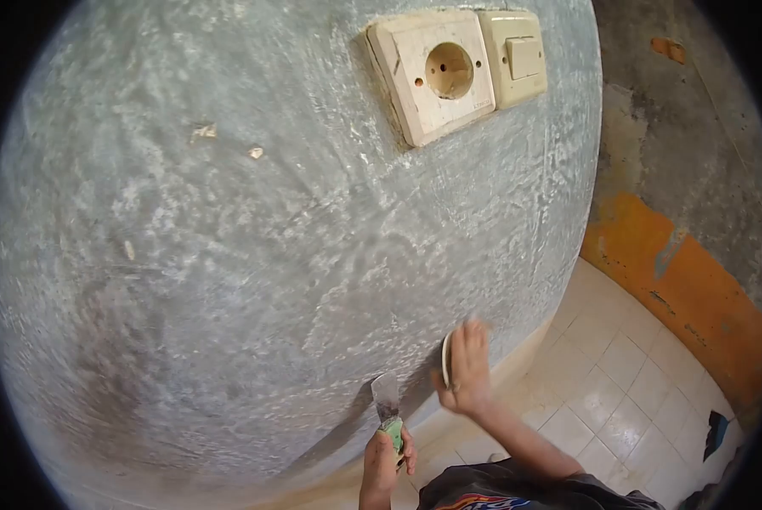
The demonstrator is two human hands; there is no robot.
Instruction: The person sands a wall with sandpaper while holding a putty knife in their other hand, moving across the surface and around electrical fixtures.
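In my left hand (pixel 382 463), fingers are wrapped round the green handle of a putty knife (pixel 386 398). Its wide metal blade points up, close to the rough grey wall (pixel 253 280); whether it touches cannot be made out. To the right and higher, my right hand (pixel 470 370) presses a flat piece with a pale edge (pixel 446 360) against the wall. That hand is slightly blurred and covers most of the piece, so its exact kind does not show.
A wall socket (pixel 445 75) and a light switch (pixel 524 61) are mounted above. Small pale chips (pixel 256 153) mark the wall. Tiled floor (pixel 606 382) lies at lower right, beside another wall with an orange band (pixel 670 272). A dark object (pixel 716 435) rests on the tiles.
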